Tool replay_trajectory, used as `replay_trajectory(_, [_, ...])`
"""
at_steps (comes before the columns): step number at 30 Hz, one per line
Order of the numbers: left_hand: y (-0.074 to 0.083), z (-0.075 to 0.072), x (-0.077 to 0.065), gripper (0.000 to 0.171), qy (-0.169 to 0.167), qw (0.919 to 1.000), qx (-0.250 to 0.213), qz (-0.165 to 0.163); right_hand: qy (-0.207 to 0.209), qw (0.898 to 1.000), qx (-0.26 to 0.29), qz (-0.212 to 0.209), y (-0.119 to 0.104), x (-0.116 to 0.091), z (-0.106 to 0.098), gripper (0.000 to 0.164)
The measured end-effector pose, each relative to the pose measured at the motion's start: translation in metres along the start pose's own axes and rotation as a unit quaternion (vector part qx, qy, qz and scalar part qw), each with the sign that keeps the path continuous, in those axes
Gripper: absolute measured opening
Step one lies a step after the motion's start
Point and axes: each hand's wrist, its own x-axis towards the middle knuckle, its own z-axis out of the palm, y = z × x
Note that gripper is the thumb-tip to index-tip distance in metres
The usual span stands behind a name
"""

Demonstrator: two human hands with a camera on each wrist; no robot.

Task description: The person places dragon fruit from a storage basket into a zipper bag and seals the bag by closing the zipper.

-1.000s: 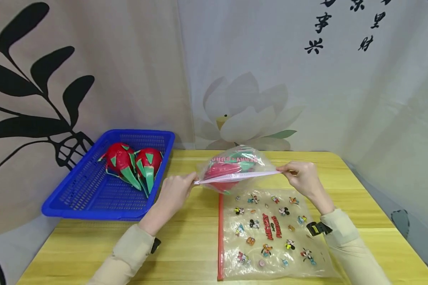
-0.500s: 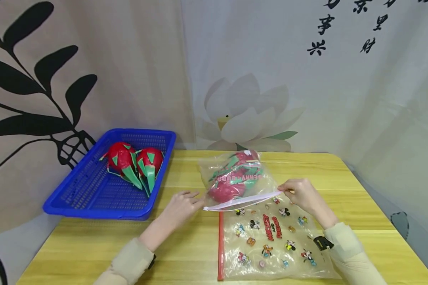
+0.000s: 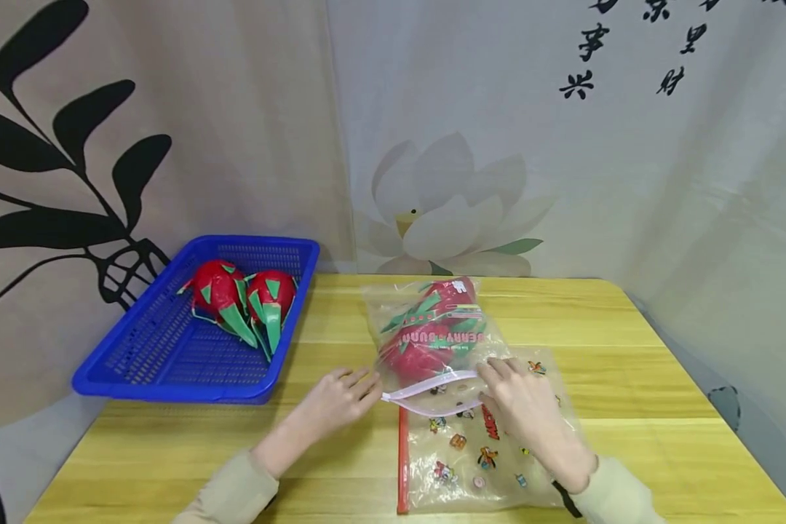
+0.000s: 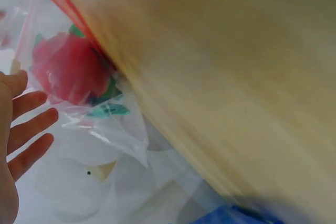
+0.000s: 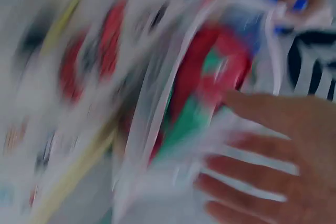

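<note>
The clear plastic, lilac-sealed bag (image 3: pixel 461 338), holding round red-and-green fruits (image 3: pixel 416 358), gaped partly over the flat red-edged plastic pouch (image 3: pixel 471 455). The left hand (image 3: pixel 337 407) pinched one corner; the right hand (image 3: pixel 522 402) had fingers apart. Anchoring that corner seemed best.

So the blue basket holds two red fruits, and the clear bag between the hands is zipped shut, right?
Not quite: the clear bag is open, its white-edged mouth gaping in the head view. The blue basket does hold two red fruits.

Grip (image 4: pixel 22 135) seemingly pinching clear bag (image 4: pixel 128 132), red fruit (image 4: pixel 69 69) inside, blurred tabletop (image 4: pixel 210 72)
</note>
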Motion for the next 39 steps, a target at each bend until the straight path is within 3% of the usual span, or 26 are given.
replay_trajectory(3, [0.002, 0.002, -0.001, 0.052, 0.022, 0.9997, 0.007, 0.004, 0.068, 0.995, 0.018, -0.064, -0.026, 0.008, 0.009, 0.051])
replay_trajectory(7, [0.004, 0.004, -0.002, 0.053, 0.045, 0.9989, 0.012, 0.004, 0.128, 0.982, 0.021, -0.139, -0.048, 0.021, 0.021, 0.044])
replay_trajectory(12, [0.006, 0.005, -0.003, 0.053, 0.061, 0.9981, 0.011, 0.004, 0.154, 0.969, -0.006, -0.193, -0.058, 0.032, 0.031, 0.026])
replay_trajectory(15, [0.006, 0.005, -0.003, 0.053, 0.063, 0.9979, 0.012, 0.003, 0.152, 0.964, -0.019, -0.218, -0.063, 0.036, 0.034, 0.025])
replay_trajectory(20, [0.006, 0.007, -0.004, 0.054, 0.072, 0.9973, 0.014, 0.002, 0.155, 0.960, -0.015, -0.233, -0.072, 0.039, 0.040, 0.032])
replay_trajectory(26, [0.004, 0.013, -0.006, 0.053, 0.108, 0.9941, 0.002, 0.009, 0.176, 0.951, -0.026, -0.254, -0.078, 0.044, 0.050, 0.023])
replay_trajectory(39, [-0.005, 0.019, -0.010, 0.043, 0.117, 0.9918, -0.006, 0.050, 0.146, 0.954, -0.024, -0.259, -0.081, 0.046, 0.059, 0.022])
